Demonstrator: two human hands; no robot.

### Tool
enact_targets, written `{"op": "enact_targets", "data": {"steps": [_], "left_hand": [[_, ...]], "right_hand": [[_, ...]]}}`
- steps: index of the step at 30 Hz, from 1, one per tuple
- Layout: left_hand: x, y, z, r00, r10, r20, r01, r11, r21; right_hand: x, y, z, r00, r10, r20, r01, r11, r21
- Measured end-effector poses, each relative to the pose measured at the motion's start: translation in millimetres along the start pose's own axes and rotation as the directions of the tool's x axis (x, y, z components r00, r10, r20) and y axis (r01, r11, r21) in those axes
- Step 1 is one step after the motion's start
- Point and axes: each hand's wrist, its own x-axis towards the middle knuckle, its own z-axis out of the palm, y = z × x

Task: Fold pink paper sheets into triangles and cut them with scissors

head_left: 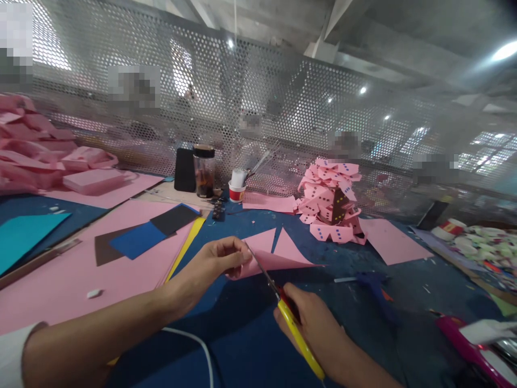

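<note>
My left hand (218, 258) pinches the near left edge of a curled piece of pink paper (262, 242) above the blue tabletop. A V-shaped gap shows in the far edge of that paper. In my right hand (311, 318) is a pair of scissors (297, 337) with yellow and red handles. Its blades reach up and left across the paper, with the tip close to my left fingertips. Whether the blades are parted is hard to make out.
Pink sheets with blue and black pieces (141, 240) lie left. A lidded jar (204, 171) and a paper cup (237, 191) stand behind. Dotted pink cut-outs (329, 205) are piled at back right; a blue glue gun (375, 288) lies right. A white cable (197, 339) runs in front.
</note>
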Motion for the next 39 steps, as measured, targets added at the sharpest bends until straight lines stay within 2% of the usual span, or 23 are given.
{"op": "enact_targets", "data": {"steps": [14,22,39], "left_hand": [[-1,0,0.3,1.0,0.0,0.02,0.0,1.0,0.006],[-1,-1,-0.7,1.0,0.003,0.019,-0.003,1.0,0.005],[0,0,-0.4,0.999,-0.007,0.036,0.006,1.0,0.01]], "right_hand": [[-1,-1,1,1.0,0.002,0.023,-0.003,0.999,0.053],[0,0,2,1.0,-0.008,0.007,0.008,1.0,-0.018],[6,11,10,1.0,-0.008,-0.016,0.008,0.999,-0.032]]}}
